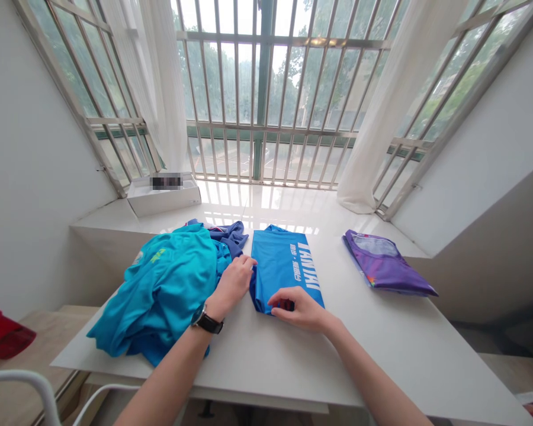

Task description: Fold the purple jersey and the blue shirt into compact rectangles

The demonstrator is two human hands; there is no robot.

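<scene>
A folded blue shirt (275, 254) with white lettering lies on the white table in front of me. My left hand (235, 283), with a black-strapped watch on the wrist, has its fingers closed at the shirt's left edge. At the near edge, my right hand (298, 307) is curled, thumb and forefinger closed about the cloth; its other fingers are partly hidden. Left of my left hand sits a loose heap of teal clothing (173, 284), and a dark blue garment (233, 236) shows behind it.
A folded purple garment (386, 263) lies at the right of the white table (359, 355). On the window sill stands a white open box (164, 198) by the curtain. Barred windows close off the back. A red object (6, 334) and a white curved rail (22, 378) are at lower left.
</scene>
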